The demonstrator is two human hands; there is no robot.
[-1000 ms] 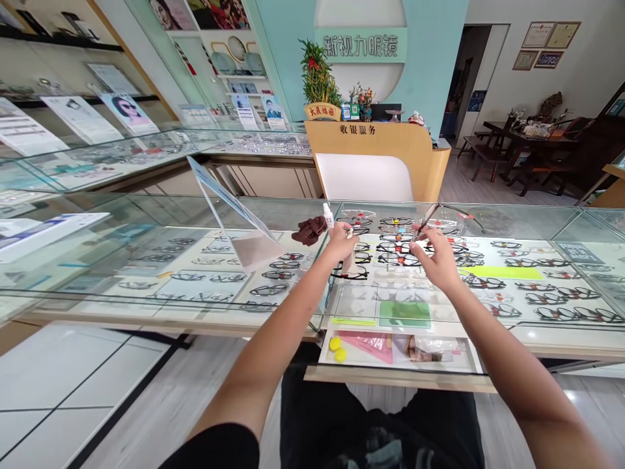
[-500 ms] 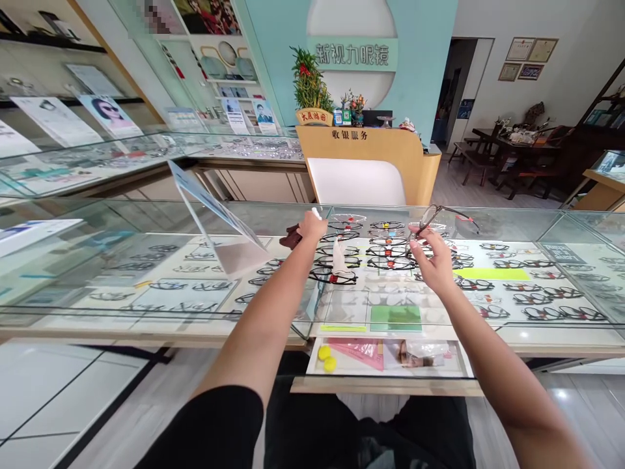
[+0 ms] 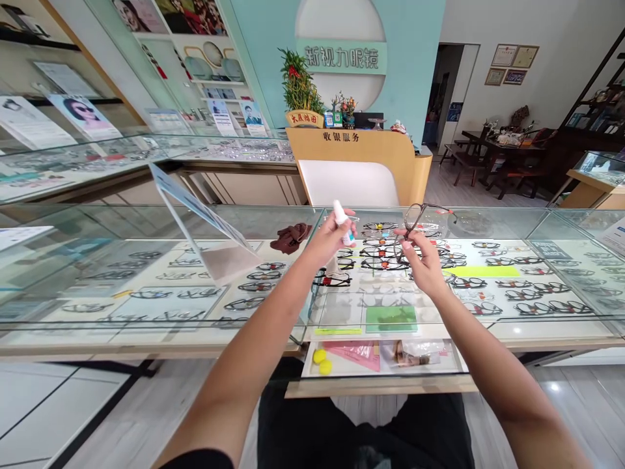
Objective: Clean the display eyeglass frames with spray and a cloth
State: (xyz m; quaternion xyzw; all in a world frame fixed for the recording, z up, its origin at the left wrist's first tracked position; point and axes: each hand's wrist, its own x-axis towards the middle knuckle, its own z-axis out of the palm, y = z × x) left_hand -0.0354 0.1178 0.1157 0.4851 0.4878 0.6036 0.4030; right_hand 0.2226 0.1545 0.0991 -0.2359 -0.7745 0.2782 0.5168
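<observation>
My left hand (image 3: 333,240) is closed around a small white bottle (image 3: 344,223) with a bluish label, its capped end pointing up. Between the fingers of my right hand (image 3: 424,259) is a pair of eyeglasses (image 3: 413,217) with dark thin frames, one temple reaching out to the right. Both hands are above the glass counter (image 3: 283,324), a short gap apart. A crumpled brown cloth (image 3: 291,238) lies on the counter top to the left of my left hand. Below my hands, rows of eyeglass frames (image 3: 385,265) sit inside the case.
A tilted clear sign holder (image 3: 195,218) stands on the counter at left. In front of me is an open drawer (image 3: 383,385) with yellow round cases (image 3: 319,356) and a pink bag (image 3: 356,354). A white chair (image 3: 349,182) stands behind the counter, before a wooden desk (image 3: 371,146).
My left hand has moved right from the brown cloth, bringing the white bottle closer to the eyeglasses. The cloth now lies free on the counter. My right hand still holds the eyeglasses.
</observation>
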